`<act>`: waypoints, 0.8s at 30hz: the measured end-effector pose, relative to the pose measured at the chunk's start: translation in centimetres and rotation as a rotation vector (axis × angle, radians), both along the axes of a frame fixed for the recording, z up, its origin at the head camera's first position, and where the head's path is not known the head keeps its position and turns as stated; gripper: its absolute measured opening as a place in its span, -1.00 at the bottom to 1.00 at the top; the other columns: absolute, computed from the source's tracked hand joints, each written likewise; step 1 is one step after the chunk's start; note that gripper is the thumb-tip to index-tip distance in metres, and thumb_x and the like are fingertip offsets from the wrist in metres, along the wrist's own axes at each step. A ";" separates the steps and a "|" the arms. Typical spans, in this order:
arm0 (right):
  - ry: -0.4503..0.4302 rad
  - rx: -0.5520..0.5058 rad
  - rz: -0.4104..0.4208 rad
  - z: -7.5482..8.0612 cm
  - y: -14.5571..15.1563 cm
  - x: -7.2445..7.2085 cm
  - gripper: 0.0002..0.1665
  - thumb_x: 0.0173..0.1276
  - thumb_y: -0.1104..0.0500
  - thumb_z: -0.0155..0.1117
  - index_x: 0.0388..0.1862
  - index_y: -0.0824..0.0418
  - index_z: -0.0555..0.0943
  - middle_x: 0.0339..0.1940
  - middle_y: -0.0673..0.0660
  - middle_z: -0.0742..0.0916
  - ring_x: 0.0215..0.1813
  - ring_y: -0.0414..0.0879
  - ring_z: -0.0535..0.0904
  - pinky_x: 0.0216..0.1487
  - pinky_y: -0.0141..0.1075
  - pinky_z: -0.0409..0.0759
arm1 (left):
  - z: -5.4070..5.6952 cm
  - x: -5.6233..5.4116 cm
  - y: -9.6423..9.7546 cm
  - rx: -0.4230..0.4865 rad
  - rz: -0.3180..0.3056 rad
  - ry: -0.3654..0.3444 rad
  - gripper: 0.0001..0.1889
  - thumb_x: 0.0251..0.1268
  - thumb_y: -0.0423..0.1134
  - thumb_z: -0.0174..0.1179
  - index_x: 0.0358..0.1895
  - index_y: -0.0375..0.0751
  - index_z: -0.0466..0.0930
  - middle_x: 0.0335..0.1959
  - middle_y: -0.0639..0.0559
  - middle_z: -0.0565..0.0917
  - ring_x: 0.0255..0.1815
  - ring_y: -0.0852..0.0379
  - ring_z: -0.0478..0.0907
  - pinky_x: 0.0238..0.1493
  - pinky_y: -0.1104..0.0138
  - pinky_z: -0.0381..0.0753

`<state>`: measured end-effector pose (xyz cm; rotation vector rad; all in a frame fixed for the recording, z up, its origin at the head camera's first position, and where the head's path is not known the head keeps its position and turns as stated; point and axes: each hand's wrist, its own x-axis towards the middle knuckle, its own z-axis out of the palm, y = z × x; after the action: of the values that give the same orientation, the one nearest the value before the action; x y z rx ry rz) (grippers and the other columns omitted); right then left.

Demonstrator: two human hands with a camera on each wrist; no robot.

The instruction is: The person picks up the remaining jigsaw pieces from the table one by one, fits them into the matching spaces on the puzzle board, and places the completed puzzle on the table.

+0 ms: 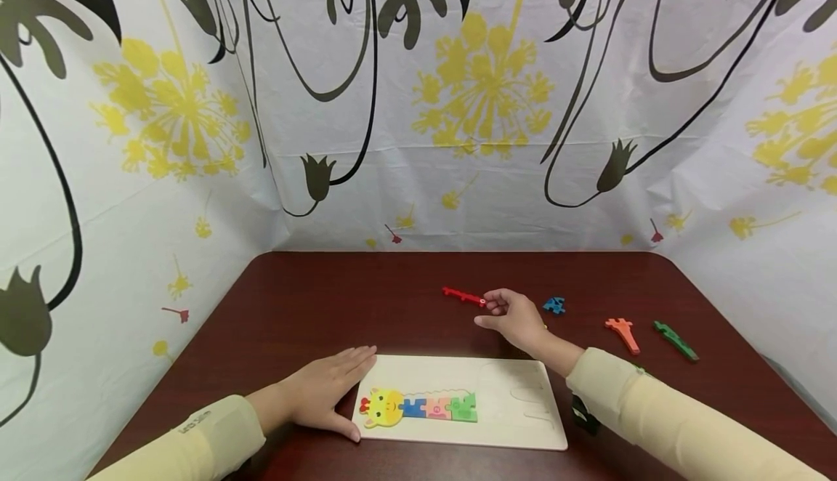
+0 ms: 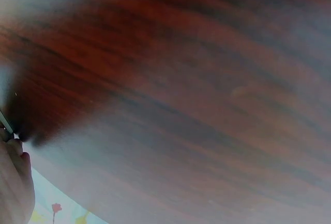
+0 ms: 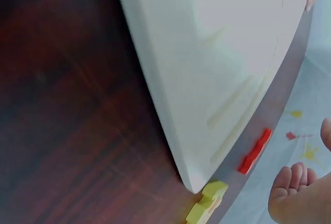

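My left hand (image 1: 327, 390) lies with straight fingers at the left edge of a pale wooden puzzle board (image 1: 513, 426). In the board's recess sit a yellow giraffe-head piece (image 1: 384, 408), a blue piece (image 1: 414, 408), a pink piece (image 1: 438, 408) and a green piece (image 1: 463, 409). Beyond the board, my right hand (image 1: 519, 321) hovers with thumb and fingers apart, fingertips right at the near end of a long red piece (image 1: 463, 296). The right wrist view shows that red piece (image 3: 255, 151) on the table, outside the loosely bent fingers (image 3: 292, 182).
Right of my right hand lie a small blue piece (image 1: 554, 305), an orange piece (image 1: 623, 335) and a long dark green piece (image 1: 676, 341). A yellow piece (image 3: 207, 203) lies by the board's corner, mostly hidden by my right hand in the head view. Patterned cloth (image 1: 418, 205) surrounds the table.
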<state>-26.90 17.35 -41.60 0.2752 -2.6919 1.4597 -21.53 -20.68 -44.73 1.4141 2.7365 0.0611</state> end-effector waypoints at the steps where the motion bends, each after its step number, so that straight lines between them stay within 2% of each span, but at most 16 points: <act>1: 0.001 0.000 -0.001 0.0 0.1 -0.3 -0.43 0.21 0.20 0.47 0.14 0.42 0.52 -0.03 0.31 0.64 -0.07 0.04 0.54 -0.08 -0.18 0.60 | 0.0 0.0 0.0 0.000 0.000 0.001 0.20 0.04 0.61 -0.09 0.53 -0.30 -0.01 0.54 -0.16 0.04 0.53 -0.04 -0.01 0.40 0.07 0.16; 14: -0.083 -0.009 -0.066 0.2 0.4 -3.9 -0.40 0.28 0.17 0.41 0.22 0.41 0.47 0.09 0.37 0.58 0.04 0.13 0.48 0.03 -0.09 0.54 | 0.1 -0.1 -0.1 -0.005 -0.002 -0.001 0.20 0.04 0.61 -0.09 0.53 -0.30 -0.01 0.55 -0.15 0.03 0.53 -0.04 -0.01 0.40 0.07 0.16; 24: -0.154 -0.028 -0.053 -0.8 0.4 -4.7 -0.42 0.30 0.19 0.39 0.22 0.43 0.47 0.13 0.38 0.56 0.08 0.16 0.48 0.08 -0.02 0.52 | -0.1 -0.1 -0.1 0.003 0.002 -0.024 0.19 0.04 0.60 -0.07 0.54 -0.27 -0.04 0.55 -0.13 0.02 0.53 -0.03 -0.01 0.40 0.06 0.16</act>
<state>-31.61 17.76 -42.40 0.0922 -2.7693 1.5632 -21.61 -20.74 -44.81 1.4015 2.7203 0.0816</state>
